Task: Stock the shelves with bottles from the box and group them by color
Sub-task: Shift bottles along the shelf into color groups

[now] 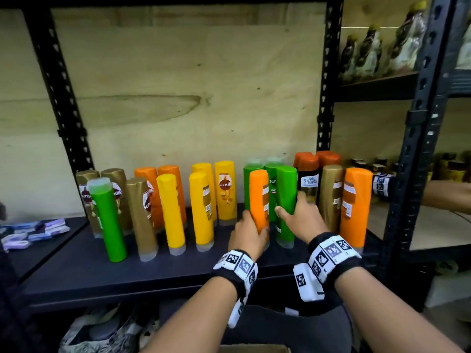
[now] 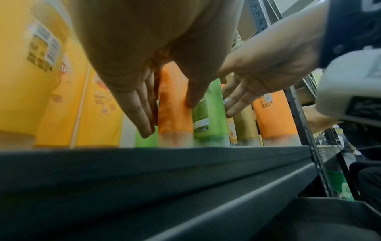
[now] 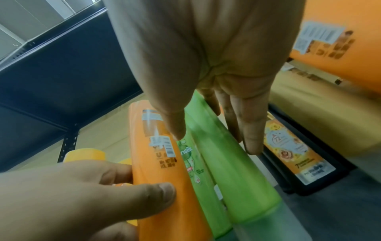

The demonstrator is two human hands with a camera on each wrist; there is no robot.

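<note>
On the dark shelf (image 1: 153, 266), my left hand (image 1: 254, 222) grips an upright orange bottle (image 1: 258, 194), thumb on its right side and fingers on its left. Right beside it stands a green bottle (image 1: 286, 189), which my right hand (image 1: 291, 203) holds between thumb and fingers. In the right wrist view the right hand (image 3: 215, 142) straddles the green bottle (image 3: 243, 187), and the left hand (image 3: 140, 181) curls round the orange bottle (image 3: 164, 179). In the left wrist view both bottles rest on the shelf, orange (image 2: 175, 114) and green (image 2: 210, 117).
Along the shelf stand gold bottles (image 1: 141, 217), a lone green one (image 1: 107, 217), orange and yellow ones (image 1: 201, 210), then black (image 1: 308, 182), gold (image 1: 330, 197) and orange (image 1: 355, 205) at the right. Small packets (image 1: 33, 233) lie at the left. Another person's arm (image 1: 446, 194) reaches in at the right.
</note>
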